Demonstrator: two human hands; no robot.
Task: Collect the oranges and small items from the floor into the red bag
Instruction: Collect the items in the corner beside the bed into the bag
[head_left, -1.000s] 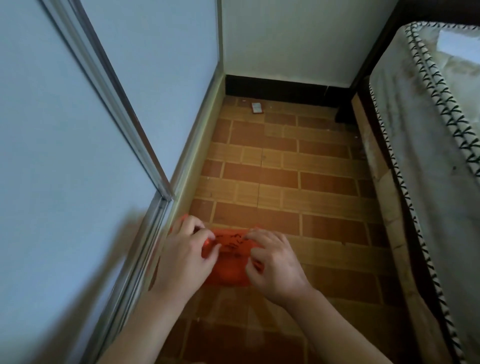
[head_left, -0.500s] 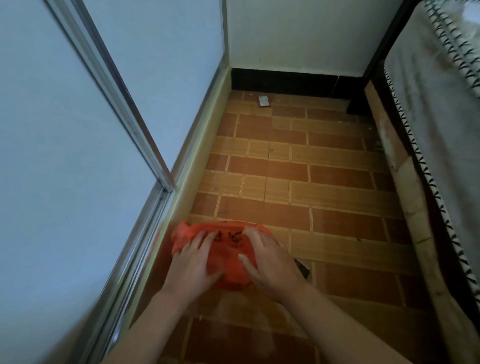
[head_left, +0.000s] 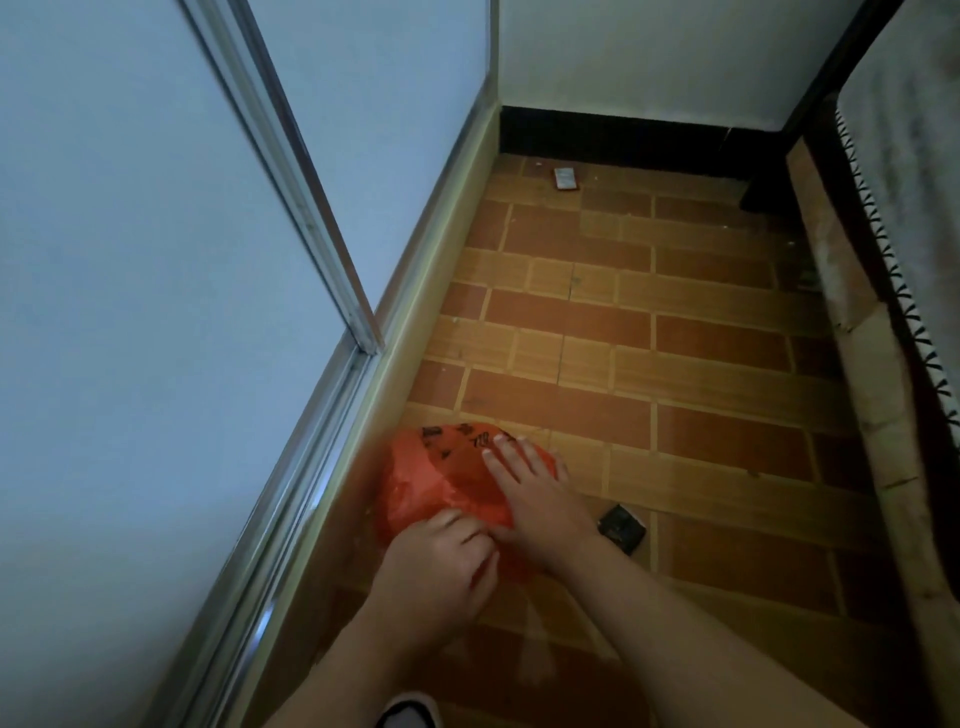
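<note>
The right hand (head_left: 535, 493) lay flat on the red bag (head_left: 441, 483) in the lower middle of the frame, fingers straight and spread, fingertips reaching toward the black printing on the bag's upper part. The left hand (head_left: 441, 566) sat just below and left of it, fingers curled and pinching the bag's near edge (the 2 hands touched where the left fingers met the right thumb side). The bag rested crumpled on the tiled floor (head_left: 649, 364), close beside the pale baseboard (head_left: 415, 312) that ran diagonally up the frame along the sliding door (head_left: 156, 260) on the left.

Just right of the right wrist, a small dark flat item (head_left: 622, 527) lay on the tiles, near the bag but apart from it. Far off, in the upper middle of the frame, a small pale packet (head_left: 565, 178) lay near the black skirting (head_left: 623, 140). A bed edge with a patterned cover (head_left: 893, 234) filled the right side. At the bottom edge a white shoe tip (head_left: 408, 714) showed.
</note>
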